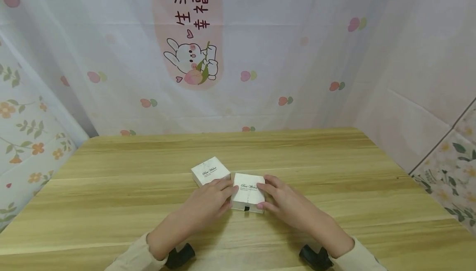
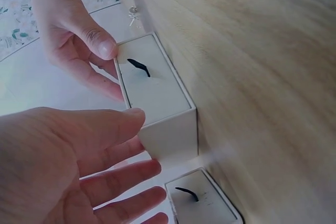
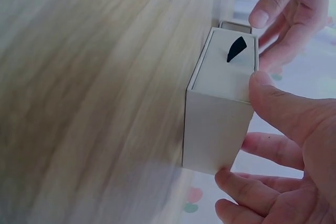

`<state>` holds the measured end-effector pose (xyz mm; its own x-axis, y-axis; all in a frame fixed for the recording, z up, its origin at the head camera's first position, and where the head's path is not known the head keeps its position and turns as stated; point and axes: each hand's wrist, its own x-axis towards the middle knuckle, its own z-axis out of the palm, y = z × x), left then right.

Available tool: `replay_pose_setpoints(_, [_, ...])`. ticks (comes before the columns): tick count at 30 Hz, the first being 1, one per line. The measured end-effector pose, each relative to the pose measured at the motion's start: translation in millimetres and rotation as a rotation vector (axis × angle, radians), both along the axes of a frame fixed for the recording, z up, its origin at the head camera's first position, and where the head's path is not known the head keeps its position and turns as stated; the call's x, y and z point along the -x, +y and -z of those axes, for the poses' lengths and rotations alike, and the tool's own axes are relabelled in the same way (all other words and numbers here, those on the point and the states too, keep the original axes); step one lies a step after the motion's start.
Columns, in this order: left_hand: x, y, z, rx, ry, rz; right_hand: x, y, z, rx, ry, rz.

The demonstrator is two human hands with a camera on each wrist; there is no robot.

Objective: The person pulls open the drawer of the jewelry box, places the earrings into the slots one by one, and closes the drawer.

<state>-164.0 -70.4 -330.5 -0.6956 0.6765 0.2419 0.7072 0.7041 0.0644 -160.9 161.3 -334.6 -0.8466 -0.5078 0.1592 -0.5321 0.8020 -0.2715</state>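
A small white drawer box [image 1: 248, 190] with dark lettering on its lid sits on the wooden table. Its front face carries a black ribbon tab [image 3: 237, 49]. From the left, my left hand [image 1: 212, 198] holds the box, thumb at its front corner and fingertips along the lid's edge. My right hand [image 1: 288, 200] grips the opposite side, with its thumb at the front corner and its fingers reaching over the lid and far side. Just behind my left hand lies a second, similar white box [image 1: 210, 170], turned at an angle and partly covered by the fingers.
The wooden table [image 1: 316, 155] stretches out around the boxes and ends at a printed white curtain [image 1: 260, 48]. Flowered cloth [image 1: 33, 147] hangs at the left side. Black wrist devices [image 1: 180, 256] show below both forearms.
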Motion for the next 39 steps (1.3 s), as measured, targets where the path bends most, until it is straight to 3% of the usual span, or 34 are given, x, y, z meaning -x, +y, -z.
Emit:
replay_pose_setpoints(11, [-1.7,1,-2.3,0.042,0.004,-0.012,-2.2,-1,-1.1,-0.011,0.004,-0.021])
replay_pose_setpoints(23, [-7.8,3,-4.9,0.137,0.093,-0.017,-3.6,0,-3.7,-0.016,-0.016,-0.044])
replay_pose_setpoints(31, [-14.3,3,-9.7,0.17,0.087,-0.027,-6.1,0,-7.5,-0.04,0.022,-0.096])
replay_pose_setpoints(39, [-22.5,4,-13.8,0.227,0.081,-0.035,-8.9,1,-10.7,-0.056,0.001,-0.125])
